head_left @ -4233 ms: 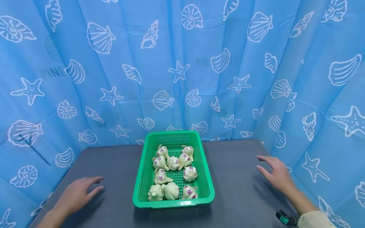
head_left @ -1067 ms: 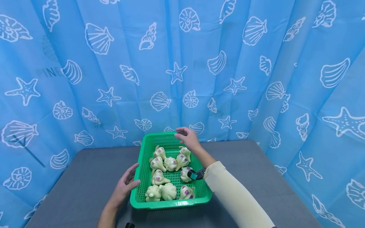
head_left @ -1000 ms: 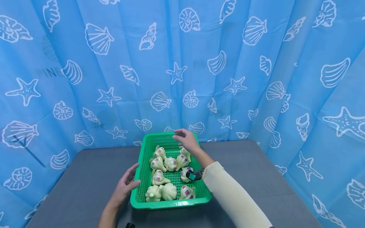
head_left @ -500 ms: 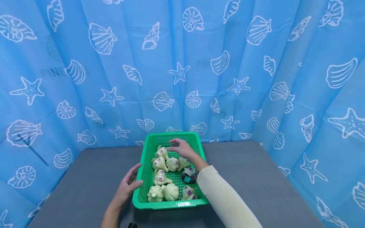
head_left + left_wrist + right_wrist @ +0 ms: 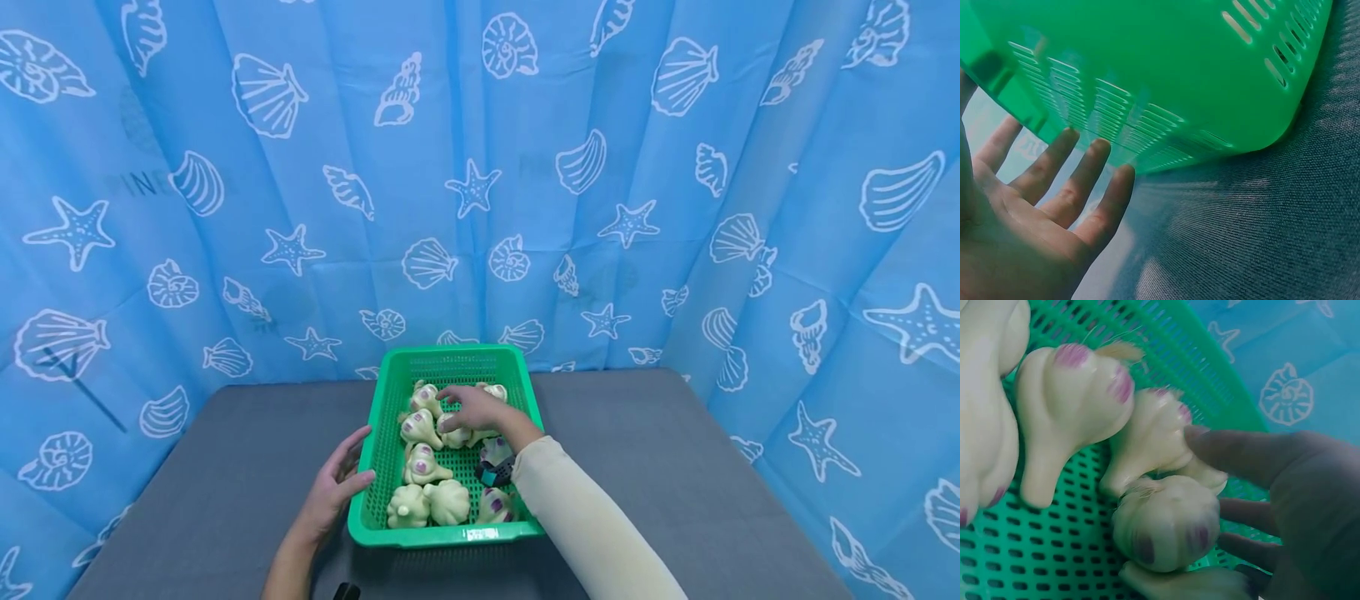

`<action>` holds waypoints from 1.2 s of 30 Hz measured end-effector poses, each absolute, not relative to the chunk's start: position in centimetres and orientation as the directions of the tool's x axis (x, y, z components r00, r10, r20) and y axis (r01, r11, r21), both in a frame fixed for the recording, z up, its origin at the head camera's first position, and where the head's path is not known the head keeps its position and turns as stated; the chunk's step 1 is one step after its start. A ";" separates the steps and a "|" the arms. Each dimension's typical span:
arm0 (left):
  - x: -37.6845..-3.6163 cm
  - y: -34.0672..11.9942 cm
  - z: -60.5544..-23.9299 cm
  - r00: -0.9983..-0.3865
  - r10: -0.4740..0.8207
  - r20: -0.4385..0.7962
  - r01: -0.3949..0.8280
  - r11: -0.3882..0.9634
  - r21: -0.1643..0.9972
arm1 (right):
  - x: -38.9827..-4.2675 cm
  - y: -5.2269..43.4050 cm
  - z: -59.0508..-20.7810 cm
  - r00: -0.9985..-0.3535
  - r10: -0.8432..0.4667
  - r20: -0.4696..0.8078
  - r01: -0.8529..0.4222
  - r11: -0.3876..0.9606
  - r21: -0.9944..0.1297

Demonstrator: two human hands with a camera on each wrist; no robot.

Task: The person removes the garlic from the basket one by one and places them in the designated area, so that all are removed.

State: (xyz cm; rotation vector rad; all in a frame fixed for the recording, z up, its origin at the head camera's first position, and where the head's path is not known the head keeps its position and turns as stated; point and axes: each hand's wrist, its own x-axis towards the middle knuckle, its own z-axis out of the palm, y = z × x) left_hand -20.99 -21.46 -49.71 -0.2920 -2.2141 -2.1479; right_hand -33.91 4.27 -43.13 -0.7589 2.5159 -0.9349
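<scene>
Blue shell-print curtain point(image 5: 480, 208) hangs behind a grey table point(image 5: 660, 467), and from here I read my right hand point(image 5: 474, 410) down in the green basket point(image 5: 517, 500), fingers curling over one garlic bulb point(image 5: 1163, 531) in the middle of the pile; the wrist view shows fingertips point(image 5: 1235, 453) around it, touching, though I cannot tell whether the grip has closed. More bulbs lie around it: one at 9 o'clock point(image 5: 418, 428), one at 11 point(image 5: 426, 400), one at 1 point(image 5: 495, 390), others toward 6 point(image 5: 448, 502). My left hand point(image 5: 334, 490) lies flat with straight fingers point(image 5: 1088, 178) against the basket's left wall, at 8 o'clock from the right hand. The basket sits mid-table, near the curtain.
</scene>
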 end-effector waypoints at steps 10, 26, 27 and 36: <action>-21.2 -21.5 -49.7 -0.985 0.109 0.135 0.135 -0.013 0.991 | -34.0 3.5 -44.2 -0.774 -0.594 -0.218 -0.543 0.800 -0.255; -21.2 -21.6 -50.0 -0.983 0.122 0.138 0.136 -0.023 0.990 | -33.7 3.8 -43.3 -0.783 -0.594 -0.182 -0.468 0.757 -0.456; -21.2 -21.6 -50.0 -0.982 0.123 0.140 0.138 -0.022 0.990 | -33.6 3.9 -43.2 -0.783 -0.595 -0.180 -0.463 0.752 -0.469; -21.3 -21.6 -49.9 -0.984 0.124 0.127 0.124 -0.037 0.992 | -33.4 4.1 -42.4 -0.785 -0.606 -0.127 -0.470 0.717 -0.515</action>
